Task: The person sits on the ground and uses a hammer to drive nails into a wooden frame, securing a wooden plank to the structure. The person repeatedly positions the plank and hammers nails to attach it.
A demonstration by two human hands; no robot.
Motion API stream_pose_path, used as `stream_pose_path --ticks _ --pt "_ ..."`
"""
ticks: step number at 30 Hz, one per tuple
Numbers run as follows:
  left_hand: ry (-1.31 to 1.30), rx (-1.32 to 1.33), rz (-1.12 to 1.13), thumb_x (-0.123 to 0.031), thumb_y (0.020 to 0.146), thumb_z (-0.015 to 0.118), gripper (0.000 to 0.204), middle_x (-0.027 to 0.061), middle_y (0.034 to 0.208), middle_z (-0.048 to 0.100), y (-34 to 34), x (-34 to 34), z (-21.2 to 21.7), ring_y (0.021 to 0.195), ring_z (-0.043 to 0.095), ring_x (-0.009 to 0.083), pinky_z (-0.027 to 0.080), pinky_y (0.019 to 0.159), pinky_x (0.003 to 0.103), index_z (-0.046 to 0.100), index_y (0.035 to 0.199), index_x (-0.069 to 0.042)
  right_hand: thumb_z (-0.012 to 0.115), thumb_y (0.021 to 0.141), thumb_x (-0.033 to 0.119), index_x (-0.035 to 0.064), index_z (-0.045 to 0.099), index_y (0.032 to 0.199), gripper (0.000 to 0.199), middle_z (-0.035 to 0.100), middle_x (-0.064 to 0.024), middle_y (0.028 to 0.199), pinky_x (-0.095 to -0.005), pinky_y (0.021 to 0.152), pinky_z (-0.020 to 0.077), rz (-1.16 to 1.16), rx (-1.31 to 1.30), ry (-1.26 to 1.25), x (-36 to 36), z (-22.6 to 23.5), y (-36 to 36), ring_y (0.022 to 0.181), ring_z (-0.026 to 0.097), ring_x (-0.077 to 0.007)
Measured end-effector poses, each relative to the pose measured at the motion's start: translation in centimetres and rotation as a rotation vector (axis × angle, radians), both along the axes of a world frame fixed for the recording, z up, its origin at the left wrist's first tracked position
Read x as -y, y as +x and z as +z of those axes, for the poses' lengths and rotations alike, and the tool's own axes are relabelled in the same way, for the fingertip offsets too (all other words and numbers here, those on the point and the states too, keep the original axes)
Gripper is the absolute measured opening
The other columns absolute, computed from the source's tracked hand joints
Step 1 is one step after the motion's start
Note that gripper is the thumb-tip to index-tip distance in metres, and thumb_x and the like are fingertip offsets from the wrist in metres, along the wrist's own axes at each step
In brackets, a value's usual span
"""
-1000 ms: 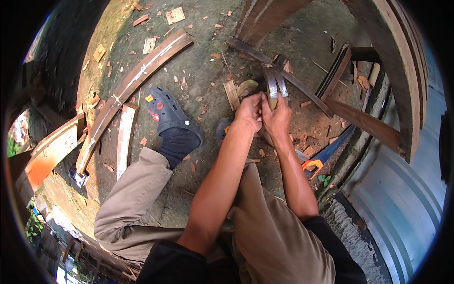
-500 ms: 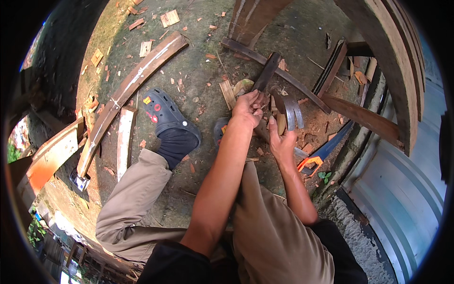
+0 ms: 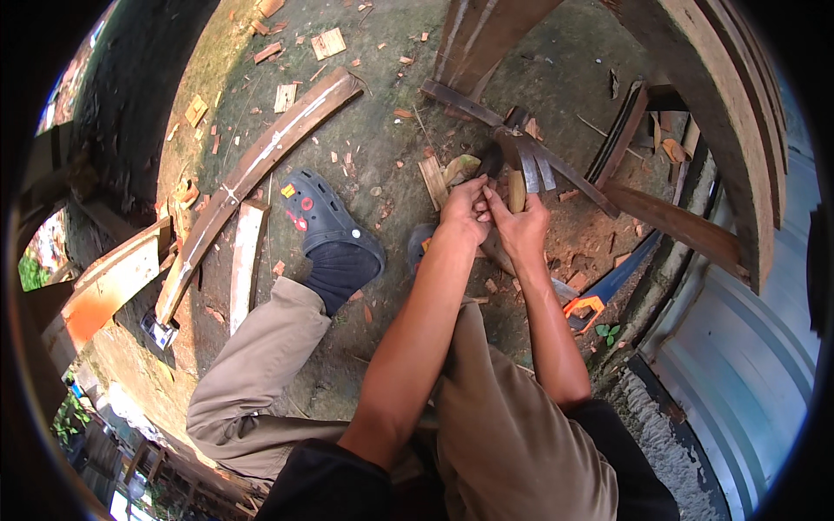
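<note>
Two sets of fingers close together around a short pale wooden stick held upright over the dirt floor, left hand and right hand touching; a steady, low grip beside the curved grey metal blade looks safest

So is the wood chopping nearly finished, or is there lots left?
Done: wood chips lie scattered over the dirt ground, so a fair amount has been cut. In hand: the left hand and right hand grip a chopping blade and a small piece of wood close together. Left: hard to say; the long curved plank and the handsaw lie unused nearby.
</note>
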State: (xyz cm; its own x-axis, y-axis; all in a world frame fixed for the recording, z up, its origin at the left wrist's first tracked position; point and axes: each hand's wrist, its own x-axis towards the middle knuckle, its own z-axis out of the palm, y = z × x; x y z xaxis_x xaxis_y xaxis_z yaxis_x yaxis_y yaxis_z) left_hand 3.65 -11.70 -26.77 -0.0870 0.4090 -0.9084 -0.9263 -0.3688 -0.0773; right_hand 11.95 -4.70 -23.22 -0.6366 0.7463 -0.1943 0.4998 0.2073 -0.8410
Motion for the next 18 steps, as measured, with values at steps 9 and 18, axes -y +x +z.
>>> stream_pose_path --ticks 9,18 --pt "0.014 -0.025 -0.006 -0.018 0.099 0.053 0.014 -0.0034 0.076 0.058 0.2 -0.1 -0.3 0.05 0.037 0.0054 0.025 0.04 0.021 0.063 0.101 -0.009 0.077 0.088 0.02 0.0005 0.071 0.107 0.028 0.073 -0.0163 0.079 -0.0337 0.066 0.0547 0.091 0.089 0.11 -0.4 0.2 -0.8 0.073 0.072 -0.0164" --pt "0.032 -0.049 -0.042 -0.024 0.098 0.058 0.017 -0.0083 0.075 0.06 0.4 -0.1 -0.3 0.05 0.034 0.0049 0.025 0.044 0.022 0.07 0.094 -0.012 0.074 0.091 0.02 0.001 0.072 0.108 0.026 0.072 -0.0169 0.075 -0.0356 0.064 0.054 0.077 0.055 0.029 0.0 0.4 -1.5 0.07 0.073 -0.02"
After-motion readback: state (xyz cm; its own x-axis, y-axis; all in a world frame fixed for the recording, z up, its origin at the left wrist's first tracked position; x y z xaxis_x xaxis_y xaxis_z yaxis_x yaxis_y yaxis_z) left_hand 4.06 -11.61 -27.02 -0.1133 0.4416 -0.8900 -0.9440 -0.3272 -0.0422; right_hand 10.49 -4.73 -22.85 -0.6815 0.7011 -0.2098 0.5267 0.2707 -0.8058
